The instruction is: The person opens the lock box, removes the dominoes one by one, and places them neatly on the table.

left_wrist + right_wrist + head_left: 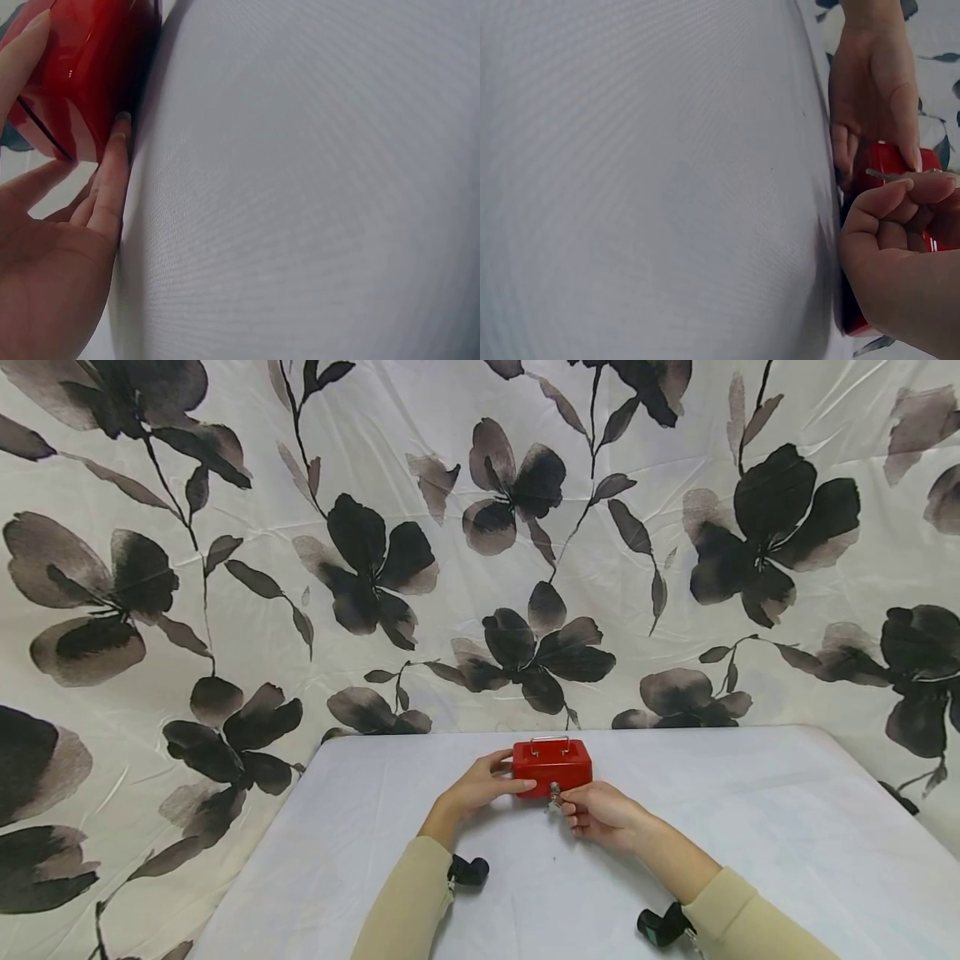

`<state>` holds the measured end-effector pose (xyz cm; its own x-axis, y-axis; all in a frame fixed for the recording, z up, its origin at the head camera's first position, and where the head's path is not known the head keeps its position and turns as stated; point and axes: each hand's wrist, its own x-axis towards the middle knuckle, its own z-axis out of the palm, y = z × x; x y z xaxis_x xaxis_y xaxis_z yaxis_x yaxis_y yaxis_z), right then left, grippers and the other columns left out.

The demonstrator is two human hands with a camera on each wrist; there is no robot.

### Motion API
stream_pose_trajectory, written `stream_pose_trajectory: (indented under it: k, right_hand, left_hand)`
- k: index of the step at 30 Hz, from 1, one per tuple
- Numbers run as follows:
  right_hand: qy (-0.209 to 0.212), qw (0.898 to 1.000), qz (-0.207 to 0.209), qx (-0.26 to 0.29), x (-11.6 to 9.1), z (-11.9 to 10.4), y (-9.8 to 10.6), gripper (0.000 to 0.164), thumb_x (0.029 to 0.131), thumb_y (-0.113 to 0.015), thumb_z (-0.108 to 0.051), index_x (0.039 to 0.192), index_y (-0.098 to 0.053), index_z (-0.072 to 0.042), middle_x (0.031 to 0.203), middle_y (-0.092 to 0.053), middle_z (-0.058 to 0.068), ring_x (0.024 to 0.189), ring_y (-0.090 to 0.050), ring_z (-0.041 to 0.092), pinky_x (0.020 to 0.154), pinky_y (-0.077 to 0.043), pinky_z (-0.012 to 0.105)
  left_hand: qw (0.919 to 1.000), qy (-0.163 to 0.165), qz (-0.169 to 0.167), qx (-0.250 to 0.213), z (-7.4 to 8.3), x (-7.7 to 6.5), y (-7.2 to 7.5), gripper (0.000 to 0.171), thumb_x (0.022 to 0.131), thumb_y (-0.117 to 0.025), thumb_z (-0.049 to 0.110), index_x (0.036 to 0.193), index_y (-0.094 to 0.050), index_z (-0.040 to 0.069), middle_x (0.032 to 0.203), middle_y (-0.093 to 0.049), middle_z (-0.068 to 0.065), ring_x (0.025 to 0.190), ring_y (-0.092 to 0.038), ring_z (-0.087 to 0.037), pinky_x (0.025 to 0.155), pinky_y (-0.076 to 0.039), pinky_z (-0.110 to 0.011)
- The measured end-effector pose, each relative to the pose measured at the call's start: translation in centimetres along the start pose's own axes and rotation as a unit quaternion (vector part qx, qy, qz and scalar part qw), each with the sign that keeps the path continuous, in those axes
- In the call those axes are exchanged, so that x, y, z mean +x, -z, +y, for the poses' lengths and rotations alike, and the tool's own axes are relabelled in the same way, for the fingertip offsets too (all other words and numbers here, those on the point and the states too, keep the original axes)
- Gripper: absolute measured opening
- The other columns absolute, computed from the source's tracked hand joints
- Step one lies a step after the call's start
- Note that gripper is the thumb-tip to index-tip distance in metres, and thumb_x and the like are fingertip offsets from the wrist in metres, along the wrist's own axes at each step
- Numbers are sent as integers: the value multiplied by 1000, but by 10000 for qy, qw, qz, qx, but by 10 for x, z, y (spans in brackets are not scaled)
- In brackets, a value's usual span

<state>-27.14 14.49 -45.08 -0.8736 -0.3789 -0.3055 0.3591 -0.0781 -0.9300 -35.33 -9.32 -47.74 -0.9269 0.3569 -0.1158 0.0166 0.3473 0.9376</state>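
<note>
A small red cash box (551, 764) with a metal carrying handle (550, 741) on its lid stands near the far edge of the table. My left hand (480, 787) steadies it at the left, thumb on the front face and fingers against the side, as the left wrist view shows. At the lock on the front, my right hand (606, 814) pinches a small key (555, 793) between thumb and index finger, the other fingers curled in. Another key (877, 175) sticks out past the fingertips in the right wrist view. The lid is down.
A white cloth covers the table (525, 902), whose back edge runs just behind the box. Behind it hangs a white curtain (442, 568) with dark flowers. Black wrist cameras (470, 871) sit below both forearms.
</note>
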Motion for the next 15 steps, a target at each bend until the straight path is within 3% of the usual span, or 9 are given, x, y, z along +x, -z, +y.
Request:
stream_pose_trajectory:
  k: [8,15]
  right_hand:
    - [97,9999,-52,-20,-1,1,0,18,107,-47,-12,108,-55,3,75,-52,0,75,-49,16,73,-42,29]
    - [249,9979,54,-597,-1,1,1,24,107,-49,-14,111,-58,8,72,-51,-1,71,-50,15,71,-44,29]
  left_hand:
    - [9999,-85,-6,-58,3,-3,-2,89,82,-85,38,154,-43,8,150,-50,-18,139,-45,-37,110,-41,-57]
    - [9999,-136,-11,-43,0,0,-1,86,84,-84,36,154,-43,8,150,-51,-18,139,-46,-37,110,-42,-57]
